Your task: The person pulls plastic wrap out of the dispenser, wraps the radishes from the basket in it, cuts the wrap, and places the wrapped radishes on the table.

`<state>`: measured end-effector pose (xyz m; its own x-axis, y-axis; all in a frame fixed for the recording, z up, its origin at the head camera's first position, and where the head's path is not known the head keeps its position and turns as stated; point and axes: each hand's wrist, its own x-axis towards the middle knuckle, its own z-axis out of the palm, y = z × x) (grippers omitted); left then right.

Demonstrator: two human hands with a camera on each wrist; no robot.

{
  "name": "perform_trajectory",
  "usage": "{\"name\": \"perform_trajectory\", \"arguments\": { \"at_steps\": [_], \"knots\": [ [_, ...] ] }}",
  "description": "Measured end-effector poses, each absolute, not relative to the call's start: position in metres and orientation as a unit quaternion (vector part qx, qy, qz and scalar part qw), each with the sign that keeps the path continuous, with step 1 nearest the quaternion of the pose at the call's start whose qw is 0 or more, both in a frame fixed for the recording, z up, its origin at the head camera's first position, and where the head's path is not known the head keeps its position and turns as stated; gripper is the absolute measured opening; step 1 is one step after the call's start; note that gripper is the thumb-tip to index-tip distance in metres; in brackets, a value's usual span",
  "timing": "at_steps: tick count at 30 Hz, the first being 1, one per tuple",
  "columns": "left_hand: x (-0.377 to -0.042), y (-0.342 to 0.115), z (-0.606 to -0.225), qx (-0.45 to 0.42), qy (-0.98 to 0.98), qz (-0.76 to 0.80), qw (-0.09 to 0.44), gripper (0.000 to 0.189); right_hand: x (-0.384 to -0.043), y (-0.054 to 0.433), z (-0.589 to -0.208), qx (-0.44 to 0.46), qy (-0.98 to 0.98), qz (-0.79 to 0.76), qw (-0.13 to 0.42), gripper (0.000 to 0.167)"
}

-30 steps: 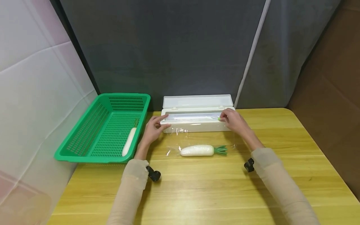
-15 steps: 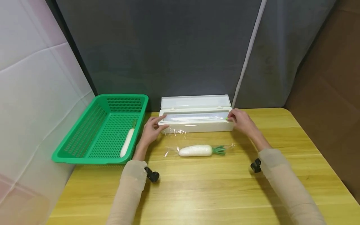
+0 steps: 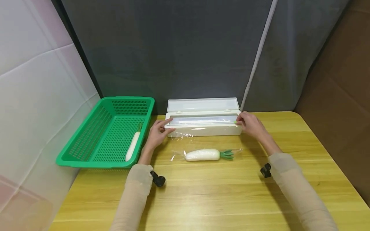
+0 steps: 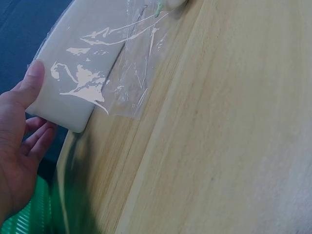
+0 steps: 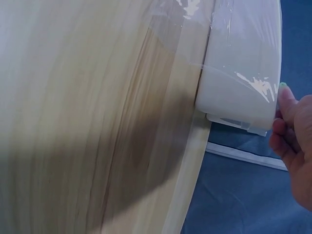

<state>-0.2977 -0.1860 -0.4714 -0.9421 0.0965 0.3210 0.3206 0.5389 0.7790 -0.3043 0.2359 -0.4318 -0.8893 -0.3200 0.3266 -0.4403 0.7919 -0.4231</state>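
A white cling film dispenser (image 3: 202, 130) stands with its lid raised at the back of the table. My left hand (image 3: 156, 134) grips its left end, thumb on the front face in the left wrist view. My right hand (image 3: 251, 124) pinches a small green slide cutter (image 3: 235, 122) at the right end of the front rim. Clear cling film (image 4: 129, 83) hangs over the dispenser's front and runs onto the table. A white radish (image 3: 203, 155) with green stalks lies on the table in front, with film over it.
At the left stands a green basket (image 3: 105, 164) with another white radish (image 3: 133, 146) inside. A dark cloth (image 3: 173, 54) hangs right behind the dispenser. The wooden table (image 3: 202, 199) stretches toward me.
My right hand has slid to the right along the dispenser's front rim with the green slide cutter, up to the right end. My left hand has stayed on the left end.
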Motion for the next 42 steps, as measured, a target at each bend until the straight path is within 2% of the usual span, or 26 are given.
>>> {"name": "perform_trajectory", "arguments": {
  "at_steps": [6,14,24,33,42],
  "knots": [
    [-0.298,-0.185,-0.471,-0.117,-0.870,-0.465,0.117,0.051,-0.303,0.239,-0.431,0.188,-0.947,0.238,0.109,0.007],
    [-0.296,-0.186,-0.470,-0.119,-0.868,-0.467,0.120,0.050,-0.305,0.245,-0.433,0.203,-0.938,0.252,0.123,0.006],
    [-0.296,-0.188,-0.471,-0.124,-0.867,-0.466,0.126,0.052,-0.305,0.251,-0.435,0.197,-0.934,0.277,0.109,0.004],
    [-0.295,-0.187,-0.468,-0.121,-0.869,-0.464,0.122,0.051,-0.308,0.252,-0.438,0.205,-0.927,0.289,0.119,0.003],
    [-0.297,-0.186,-0.468,-0.122,-0.872,-0.460,0.113,0.052,-0.306,0.256,-0.441,0.172,-0.921,0.332,0.111,0.004]
  ]
}}
